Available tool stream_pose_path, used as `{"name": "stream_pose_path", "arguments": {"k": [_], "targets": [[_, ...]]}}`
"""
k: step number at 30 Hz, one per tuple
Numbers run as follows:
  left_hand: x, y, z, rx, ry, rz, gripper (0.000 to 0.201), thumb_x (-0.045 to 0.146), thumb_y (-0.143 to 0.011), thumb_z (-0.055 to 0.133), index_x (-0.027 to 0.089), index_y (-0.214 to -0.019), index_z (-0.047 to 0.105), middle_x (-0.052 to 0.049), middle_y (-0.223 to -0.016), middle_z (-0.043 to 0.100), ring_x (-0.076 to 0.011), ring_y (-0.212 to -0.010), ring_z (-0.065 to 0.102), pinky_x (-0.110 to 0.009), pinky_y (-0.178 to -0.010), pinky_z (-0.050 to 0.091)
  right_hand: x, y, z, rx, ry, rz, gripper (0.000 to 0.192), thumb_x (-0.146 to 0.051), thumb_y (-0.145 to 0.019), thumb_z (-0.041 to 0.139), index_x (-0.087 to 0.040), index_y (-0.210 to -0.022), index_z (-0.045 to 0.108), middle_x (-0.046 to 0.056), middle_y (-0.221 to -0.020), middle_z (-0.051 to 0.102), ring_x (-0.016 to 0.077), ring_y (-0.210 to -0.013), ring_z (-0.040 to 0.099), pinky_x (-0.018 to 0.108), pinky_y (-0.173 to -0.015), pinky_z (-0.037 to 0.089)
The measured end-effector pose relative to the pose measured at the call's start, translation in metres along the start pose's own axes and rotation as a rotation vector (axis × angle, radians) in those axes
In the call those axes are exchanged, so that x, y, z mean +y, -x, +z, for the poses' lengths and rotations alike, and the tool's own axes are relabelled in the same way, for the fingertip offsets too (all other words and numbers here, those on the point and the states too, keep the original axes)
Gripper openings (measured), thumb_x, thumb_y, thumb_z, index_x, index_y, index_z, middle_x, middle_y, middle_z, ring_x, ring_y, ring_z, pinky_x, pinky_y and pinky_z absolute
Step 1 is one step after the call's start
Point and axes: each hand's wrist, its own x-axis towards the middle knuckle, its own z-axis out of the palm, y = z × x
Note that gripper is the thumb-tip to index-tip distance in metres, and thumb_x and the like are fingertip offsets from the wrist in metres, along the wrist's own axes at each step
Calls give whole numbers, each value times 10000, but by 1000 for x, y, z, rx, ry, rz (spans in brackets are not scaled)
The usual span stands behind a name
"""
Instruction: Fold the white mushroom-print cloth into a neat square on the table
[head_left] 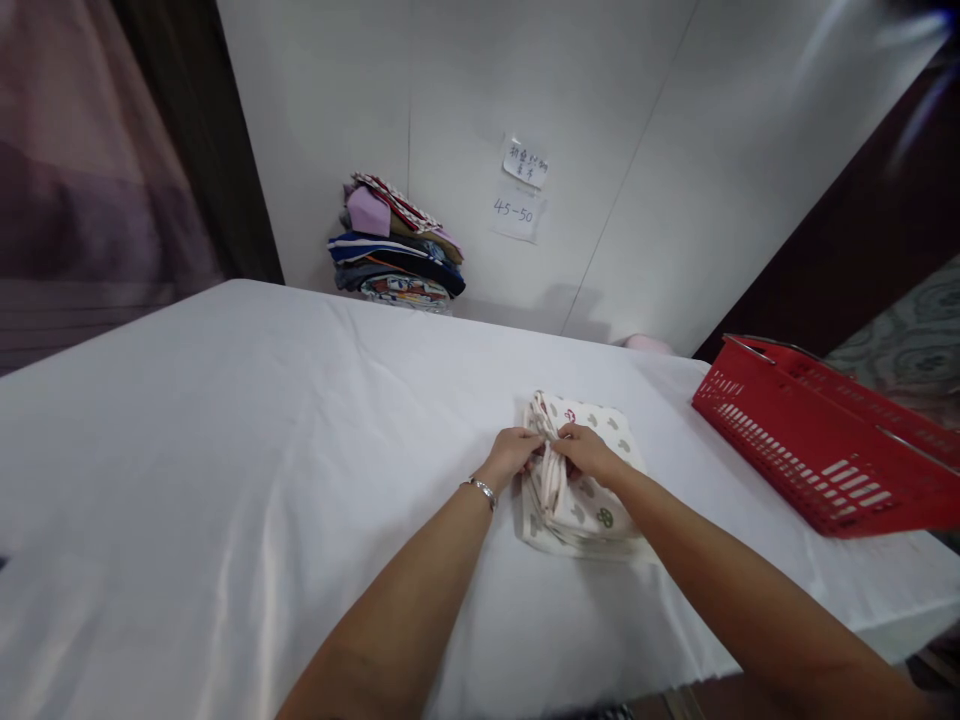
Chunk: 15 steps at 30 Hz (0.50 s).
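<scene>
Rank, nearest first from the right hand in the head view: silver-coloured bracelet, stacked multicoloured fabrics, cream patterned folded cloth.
1. Cream patterned folded cloth: touching the right hand.
2. Silver-coloured bracelet: to that hand's left.
3. Stacked multicoloured fabrics: upper left, near the wall.

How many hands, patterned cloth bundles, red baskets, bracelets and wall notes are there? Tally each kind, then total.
Left hand and right hand: 2
Patterned cloth bundle: 1
Red basket: 1
Bracelet: 1
Upper wall note and lower wall note: 2
Total: 7
</scene>
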Motion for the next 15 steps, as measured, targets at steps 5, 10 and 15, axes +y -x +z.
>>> {"name": "stream_pose_path", "arguments": {"k": [5, 10, 15], "targets": [[1, 0, 1, 11, -9, -3, 247, 372, -762, 615, 132, -703, 615, 36, -484, 529, -70, -394, 430, -198, -395, 290, -1, 0, 1, 14, 5, -18, 73, -171, -737, 545, -198, -750, 478, -71, -418, 476, 121, -364, 494, 202, -363, 384], [-1, -1, 1, 20, -17, 0, 185, 291, -769, 594, 145, -655, 592, 60, -394, 436, -77, -373, 412, -195, -401, 277, -1, 1, -1, -3, -14, -16, 56, -190, -761, 543, -197, -777, 489, -75, -414, 464, 117, -365, 478, 201, -380, 369], [-5, -7, 3, 65, -23, 11, 113, 217, -726, 601, 150, -639, 575, 58, -401, 444, -80, -384, 422, -195, -418, 294, -2, 1, 0, 71, 108, -60, 46, -193, -755, 525, -197, -781, 486, -77, -414, 444, 112, -354, 445, 203, -381, 325]]}}
